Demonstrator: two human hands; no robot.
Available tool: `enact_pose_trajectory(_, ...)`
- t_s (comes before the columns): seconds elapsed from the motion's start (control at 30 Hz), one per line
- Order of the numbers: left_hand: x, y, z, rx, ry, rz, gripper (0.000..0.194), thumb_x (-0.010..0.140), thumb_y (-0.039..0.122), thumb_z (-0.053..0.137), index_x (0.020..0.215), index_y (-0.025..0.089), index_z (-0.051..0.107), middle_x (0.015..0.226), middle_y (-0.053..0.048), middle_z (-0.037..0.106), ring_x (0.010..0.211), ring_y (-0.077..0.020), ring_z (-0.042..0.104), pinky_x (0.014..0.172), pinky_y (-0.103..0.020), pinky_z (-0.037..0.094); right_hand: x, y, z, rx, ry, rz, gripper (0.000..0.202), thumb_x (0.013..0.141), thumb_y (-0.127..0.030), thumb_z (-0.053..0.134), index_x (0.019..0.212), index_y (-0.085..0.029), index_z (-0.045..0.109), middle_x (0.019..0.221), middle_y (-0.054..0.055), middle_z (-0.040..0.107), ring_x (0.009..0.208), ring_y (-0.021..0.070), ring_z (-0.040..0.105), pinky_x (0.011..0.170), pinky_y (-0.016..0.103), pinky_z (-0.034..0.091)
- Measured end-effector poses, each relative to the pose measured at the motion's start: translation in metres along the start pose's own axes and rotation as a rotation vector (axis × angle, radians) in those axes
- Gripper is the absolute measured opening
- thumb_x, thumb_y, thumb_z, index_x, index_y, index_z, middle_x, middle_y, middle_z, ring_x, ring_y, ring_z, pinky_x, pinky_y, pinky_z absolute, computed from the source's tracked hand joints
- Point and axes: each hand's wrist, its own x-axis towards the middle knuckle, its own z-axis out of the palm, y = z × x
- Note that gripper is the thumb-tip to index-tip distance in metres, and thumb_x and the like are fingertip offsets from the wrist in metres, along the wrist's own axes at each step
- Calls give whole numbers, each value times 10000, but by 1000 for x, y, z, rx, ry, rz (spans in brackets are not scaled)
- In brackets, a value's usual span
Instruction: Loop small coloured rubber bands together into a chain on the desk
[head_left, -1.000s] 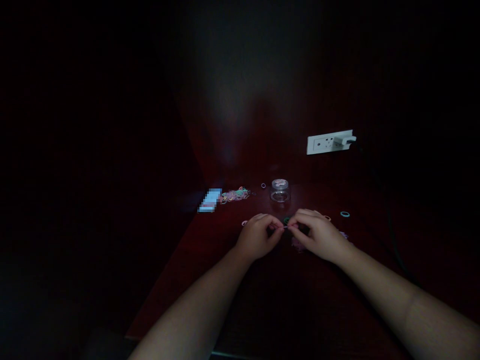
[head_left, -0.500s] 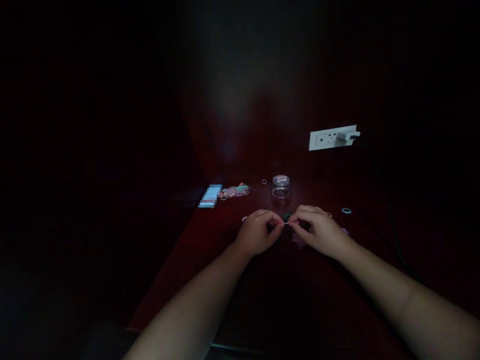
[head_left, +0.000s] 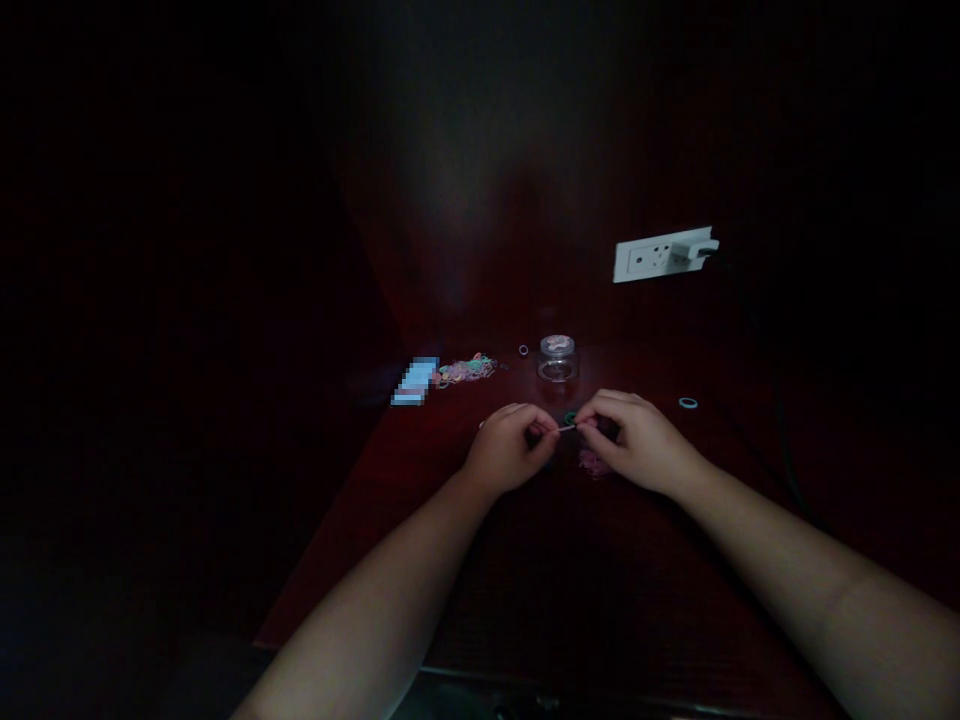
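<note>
The left hand (head_left: 514,447) and right hand (head_left: 637,442) pinch opposite ends of a thin, pale pink strand (head_left: 567,428) between their fingertips, between the front and back edges of the dark red worktop (head_left: 585,570). A transparent, round, lidded jar (head_left: 557,364) stands near the back edge; a multicoloured pile of small bands (head_left: 469,370) lies toward the back left corner.

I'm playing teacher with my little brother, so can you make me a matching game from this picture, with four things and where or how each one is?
1. jar
2. light blue ring
3. wall socket
4. pale strip

A. has a plug in it
B. pinched between left hand and right hand
C. see-through, standing upright
D. lying on the table, right of both hands

Pairs: 1-C, 2-D, 3-A, 4-B
</note>
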Motion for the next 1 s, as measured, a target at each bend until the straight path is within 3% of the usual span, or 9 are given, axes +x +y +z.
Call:
enact_pose_trajectory(0.13,0,0,1,2,-7,0,37,852,233,638,847,209,666,831,-7,705,795,-156,627,707,-277,474,-1,-3,1,32,-38,-7,81,888,-254,633,829,-198,644,774,9,619,737,169,583,712,299,401)
enact_pose_trajectory(0.47,1,4,-1,-2,-25,21,14,831,202,653,840,210,661,809,2,693,786,-151,626,711,-280,474,-1,0,2,25,-50,-15,113,899,-181,590,803,-197,647,733,1,611,688,153,572,683,284,389)
enact_pose_trajectory(1.0,1,5,-2,-39,-54,44,60,851,232,666,904,208,675,841,-8,698,808,-157,630,748,-289,494,-1,0,1,61,-61,-25,110,888,-198,626,803,-208,696,736,8,646,707,162,603,699,292,417)
